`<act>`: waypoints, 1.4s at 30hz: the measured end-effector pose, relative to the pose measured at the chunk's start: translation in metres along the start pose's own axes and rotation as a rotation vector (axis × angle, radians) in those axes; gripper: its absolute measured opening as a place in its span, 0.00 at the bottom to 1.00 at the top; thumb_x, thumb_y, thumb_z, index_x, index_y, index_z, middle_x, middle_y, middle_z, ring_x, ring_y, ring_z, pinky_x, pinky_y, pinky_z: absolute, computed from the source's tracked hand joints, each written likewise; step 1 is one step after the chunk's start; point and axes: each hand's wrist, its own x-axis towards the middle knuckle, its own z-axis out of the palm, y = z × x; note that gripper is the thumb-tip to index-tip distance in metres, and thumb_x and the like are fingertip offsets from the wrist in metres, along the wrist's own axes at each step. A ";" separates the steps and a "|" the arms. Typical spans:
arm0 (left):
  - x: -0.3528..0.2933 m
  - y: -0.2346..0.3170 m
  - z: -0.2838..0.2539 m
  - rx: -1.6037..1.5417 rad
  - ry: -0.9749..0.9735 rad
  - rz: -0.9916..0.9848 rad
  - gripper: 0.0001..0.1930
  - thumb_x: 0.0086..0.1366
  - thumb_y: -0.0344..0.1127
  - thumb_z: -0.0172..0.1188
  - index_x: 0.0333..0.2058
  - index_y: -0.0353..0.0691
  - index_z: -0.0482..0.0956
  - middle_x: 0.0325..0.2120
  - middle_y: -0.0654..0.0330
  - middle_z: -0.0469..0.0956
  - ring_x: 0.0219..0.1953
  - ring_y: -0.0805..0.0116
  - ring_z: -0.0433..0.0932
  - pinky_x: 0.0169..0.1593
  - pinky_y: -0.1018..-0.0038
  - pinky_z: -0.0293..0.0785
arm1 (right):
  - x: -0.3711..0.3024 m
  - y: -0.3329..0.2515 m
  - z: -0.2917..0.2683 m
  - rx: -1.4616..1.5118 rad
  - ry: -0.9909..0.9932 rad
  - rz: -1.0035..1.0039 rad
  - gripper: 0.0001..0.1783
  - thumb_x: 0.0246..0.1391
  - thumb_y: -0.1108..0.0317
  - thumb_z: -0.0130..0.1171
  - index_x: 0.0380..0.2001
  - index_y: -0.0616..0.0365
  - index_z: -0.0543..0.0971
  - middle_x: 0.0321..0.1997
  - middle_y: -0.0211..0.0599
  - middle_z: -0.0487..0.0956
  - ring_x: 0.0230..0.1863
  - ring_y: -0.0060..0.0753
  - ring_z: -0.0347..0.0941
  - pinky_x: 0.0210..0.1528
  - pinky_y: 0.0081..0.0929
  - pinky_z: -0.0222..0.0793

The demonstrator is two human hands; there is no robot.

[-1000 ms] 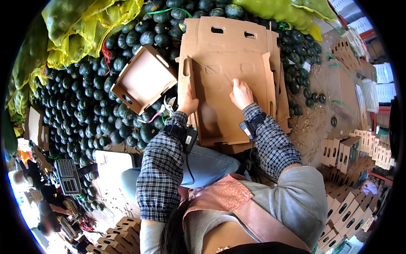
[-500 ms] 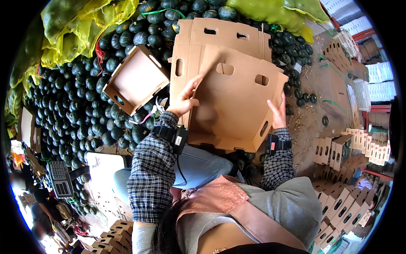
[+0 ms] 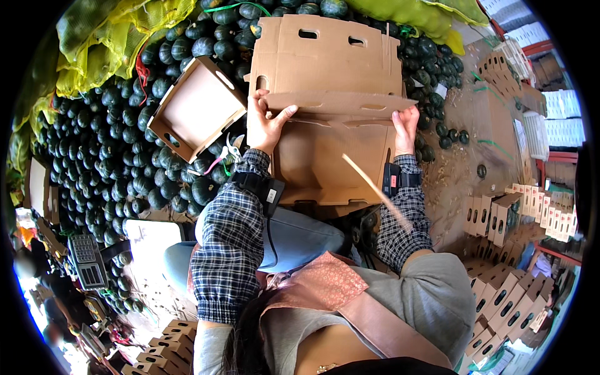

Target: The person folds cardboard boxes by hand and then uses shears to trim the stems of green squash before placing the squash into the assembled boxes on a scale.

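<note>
A brown cardboard box (image 3: 331, 165), partly folded, lies in front of me over my knees. My left hand (image 3: 267, 125) grips the left end of its far panel, thumb on the near side. At the panel's right end, the fingers of my right hand (image 3: 405, 128) are closed on the edge. The panel tilts up and is seen nearly edge-on. Behind it lies a flat cardboard blank (image 3: 331, 62) with oval hand holes. A thin pale strip (image 3: 377, 192), smeared by motion, hangs above my right forearm; what it is I cannot tell.
Dark green pumpkins (image 3: 119, 147) are heaped to the left and behind. An open box (image 3: 199, 107) and pink-handled pruning shears (image 3: 226, 154) rest on them. A scale (image 3: 89, 261) stands at lower left. Yellow net sacks (image 3: 100, 47) lie at far left, stacked boxes (image 3: 509, 294) at right.
The far panel has swung from leaning open to nearly edge-on. My right hand has moved up to its right end, and my left hand up and slightly left. The pale strip has appeared.
</note>
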 end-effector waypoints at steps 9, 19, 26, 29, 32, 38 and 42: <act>0.020 -0.009 -0.041 -0.239 -0.270 -0.454 0.30 0.57 0.66 0.51 0.18 0.41 0.73 0.42 0.59 0.76 0.46 0.66 0.72 0.56 0.69 0.62 | 0.026 0.056 -0.028 0.552 -0.374 0.236 0.30 0.62 0.44 0.38 0.21 0.59 0.73 0.30 0.36 0.72 0.44 0.40 0.66 0.61 0.44 0.57; 0.039 0.037 -0.003 1.215 -0.879 -0.062 0.33 0.31 0.49 0.76 0.39 0.45 0.73 0.39 0.56 0.74 0.44 0.53 0.74 0.44 0.64 0.71 | 0.062 -0.006 -0.001 -0.408 -0.921 0.413 0.24 0.35 0.64 0.70 0.38 0.55 0.75 0.42 0.29 0.74 0.49 0.28 0.67 0.59 0.31 0.56; 0.020 -0.010 0.000 1.538 -0.487 0.327 0.21 0.48 0.37 0.63 0.41 0.44 0.68 0.30 0.57 0.76 0.33 0.56 0.79 0.36 0.62 0.74 | 0.048 -0.010 0.055 -1.396 -1.283 -0.633 0.25 0.34 0.59 0.70 0.37 0.53 0.73 0.31 0.34 0.74 0.40 0.34 0.71 0.48 0.33 0.59; 0.015 -0.027 0.016 1.579 -0.387 0.470 0.10 0.52 0.32 0.55 0.36 0.45 0.70 0.27 0.59 0.76 0.31 0.59 0.79 0.33 0.65 0.73 | 0.048 0.005 0.042 -1.412 -1.108 -0.655 0.09 0.40 0.67 0.63 0.26 0.54 0.74 0.27 0.33 0.73 0.36 0.33 0.71 0.41 0.35 0.62; 0.016 -0.019 0.012 1.625 -0.440 0.307 0.14 0.54 0.38 0.56 0.40 0.46 0.69 0.28 0.60 0.76 0.35 0.57 0.77 0.48 0.58 0.67 | 0.053 0.008 0.048 -1.329 -1.175 -0.553 0.08 0.43 0.67 0.62 0.27 0.53 0.74 0.27 0.34 0.73 0.36 0.36 0.71 0.39 0.39 0.66; 0.033 0.141 -0.033 1.185 0.429 0.806 0.39 0.48 0.48 0.69 0.56 0.42 0.62 0.47 0.55 0.68 0.54 0.55 0.62 0.56 0.51 0.54 | 0.141 -0.005 0.142 -1.044 -0.935 -0.568 0.17 0.50 0.59 0.59 0.30 0.64 0.74 0.27 0.50 0.76 0.32 0.56 0.72 0.33 0.42 0.68; 0.018 0.123 -0.050 0.874 0.553 0.581 0.39 0.54 0.48 0.66 0.56 0.33 0.56 0.49 0.44 0.63 0.48 0.54 0.62 0.53 0.56 0.56 | 0.165 -0.043 0.250 -0.918 -0.498 -0.568 0.34 0.58 0.55 0.52 0.61 0.63 0.57 0.55 0.59 0.68 0.57 0.53 0.65 0.58 0.42 0.61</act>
